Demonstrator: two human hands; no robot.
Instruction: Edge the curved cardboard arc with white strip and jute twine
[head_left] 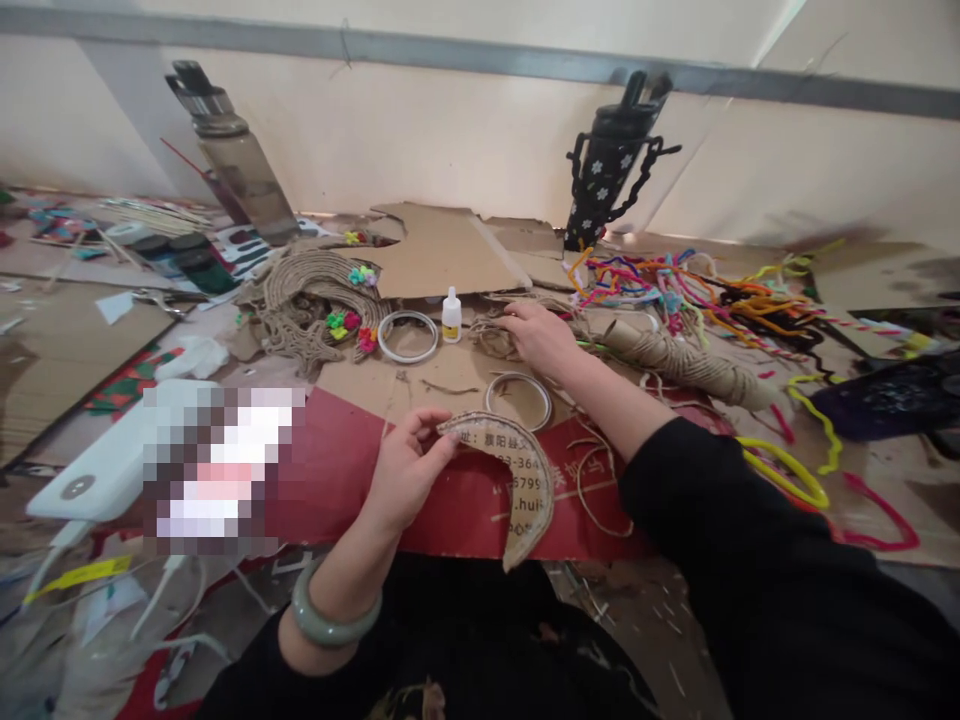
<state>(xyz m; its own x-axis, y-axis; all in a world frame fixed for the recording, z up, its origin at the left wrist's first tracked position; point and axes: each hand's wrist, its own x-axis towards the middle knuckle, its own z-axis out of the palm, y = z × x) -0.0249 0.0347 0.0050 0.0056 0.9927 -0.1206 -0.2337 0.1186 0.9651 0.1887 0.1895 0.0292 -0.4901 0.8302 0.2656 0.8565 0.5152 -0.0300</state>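
My left hand (412, 460) pinches one end of a crescent-shaped cardboard piece (534, 490) with printed characters and a corded-looking edge. The crescent lies over a red printed board (330, 470). Farther forward, my right hand (541, 338) is down at a loose tangle of brown twine (491, 340), its fingers bent onto the strands; the fingertips are partly hidden. Between my hands sits a ring-shaped roll (519, 402). A second ring (407, 337) and a small white glue bottle (451, 318) stand just beyond. To the right lies a tube wound with twine (675, 360).
Twine-covered crescents with small flowers (307, 300) lie at left. A grey bottle (247, 170) and a black flowered bottle (611, 165) stand at the back. Colourful pipe cleaners (675, 290) spread at right. A white power bank (127, 450) with cables lies near left.
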